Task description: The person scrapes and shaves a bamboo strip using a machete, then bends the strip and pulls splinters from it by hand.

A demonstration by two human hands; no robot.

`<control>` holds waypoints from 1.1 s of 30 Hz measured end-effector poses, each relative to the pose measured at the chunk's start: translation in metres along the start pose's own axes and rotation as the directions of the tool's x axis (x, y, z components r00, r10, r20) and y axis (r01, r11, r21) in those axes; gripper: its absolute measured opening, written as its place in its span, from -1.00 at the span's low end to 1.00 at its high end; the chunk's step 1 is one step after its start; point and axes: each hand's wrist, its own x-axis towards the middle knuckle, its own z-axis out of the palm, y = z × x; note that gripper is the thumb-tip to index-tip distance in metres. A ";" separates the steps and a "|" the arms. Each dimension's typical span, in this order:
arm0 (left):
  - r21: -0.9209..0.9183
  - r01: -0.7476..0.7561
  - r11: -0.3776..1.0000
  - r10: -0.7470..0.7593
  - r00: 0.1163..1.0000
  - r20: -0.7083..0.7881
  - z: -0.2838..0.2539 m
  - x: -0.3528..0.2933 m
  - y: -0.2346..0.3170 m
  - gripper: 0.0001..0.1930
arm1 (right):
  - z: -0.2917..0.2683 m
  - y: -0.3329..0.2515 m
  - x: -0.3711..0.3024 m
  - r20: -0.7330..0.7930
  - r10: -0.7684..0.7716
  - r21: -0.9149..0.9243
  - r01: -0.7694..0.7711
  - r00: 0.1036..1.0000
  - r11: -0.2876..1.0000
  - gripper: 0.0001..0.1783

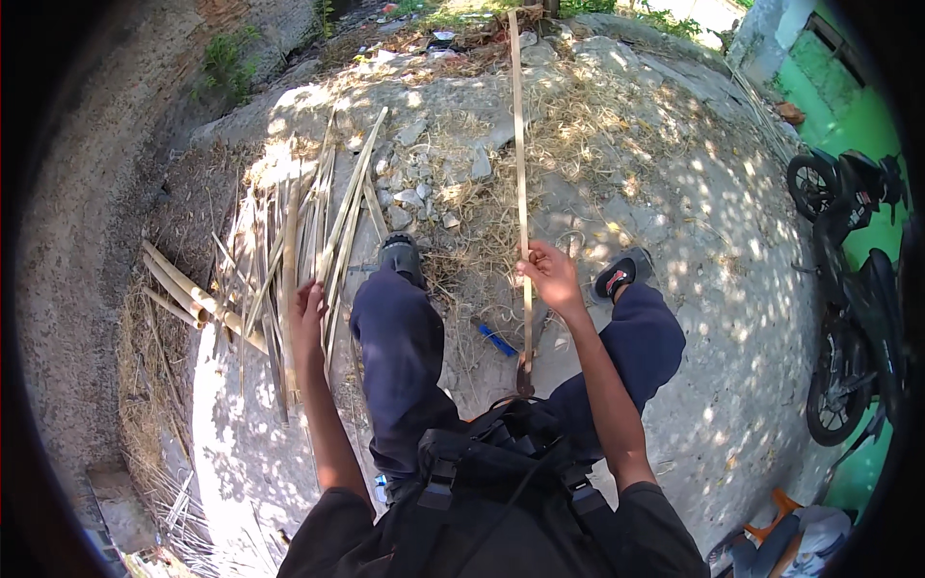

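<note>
My right hand [552, 276] is closed around a long, thin bamboo strip [521, 164]. This strip runs from the far ground down between my legs, its near end beside a dark, narrow object [525, 374] whose kind is unclear. Out to the left, my left hand [308, 308] hangs over a heap of split bamboo strips [332, 222]. Its fingers are loosely bent and apart; no strip shows clearly inside them, though one brownish strip [290, 241] passes right beside them. A blue object [496, 339], perhaps a handle, lies on the ground between my feet.
Thicker bamboo poles [178, 289] lie at the left near a rough wall [87, 241]. Stone rubble [409, 197] and dry shavings [568, 125] litter the concrete ahead. A black motorcycle [848, 308] stands at the right, with an orange chair [771, 520] behind it.
</note>
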 end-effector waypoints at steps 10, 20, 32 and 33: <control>-0.108 -0.475 0.873 0.441 0.675 0.591 0.271 -0.008 0.177 -0.31 | -0.026 -0.127 0.042 -0.111 -0.103 0.086 0.112 0.989 0.990 -0.74; -0.207 -0.382 0.901 0.419 0.638 0.646 0.303 -0.011 0.142 -0.84 | -0.023 -0.075 0.036 -0.207 -0.064 0.101 0.086 0.976 0.991 -0.81; -0.084 -0.439 0.895 0.372 0.630 0.682 0.296 -0.022 0.119 -0.87 | -0.027 -0.054 0.027 -0.031 0.130 0.054 -0.129 0.991 0.990 -0.82; -0.081 -0.435 0.897 0.368 0.631 0.683 0.296 -0.022 0.120 -0.87 | -0.028 -0.049 0.027 -0.030 0.135 0.056 -0.133 0.990 0.990 -0.82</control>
